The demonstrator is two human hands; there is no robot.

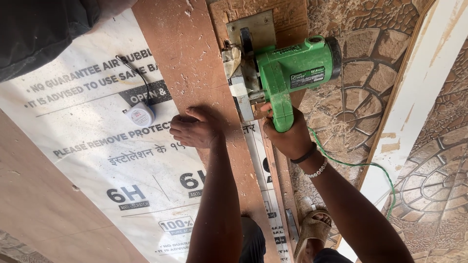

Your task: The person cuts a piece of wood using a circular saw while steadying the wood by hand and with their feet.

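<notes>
A green hand-held circular saw [292, 68] with a metal base plate rests on the right edge of a brown plywood board [192, 63]. My right hand [287, 136] grips the saw's green handle. My left hand [195, 127] lies flat on the board, just left of the saw, fingers curled and pressing down. Beside the board lies a large white laminate sheet [112, 160] with printed protective film.
A small white tape measure [140, 116] with a black strap sits on the white sheet. The saw's green cord [360, 164] trails over the patterned stone floor [360, 97]. A white plank [414, 107] runs along the right. My sandalled foot [312, 231] is below.
</notes>
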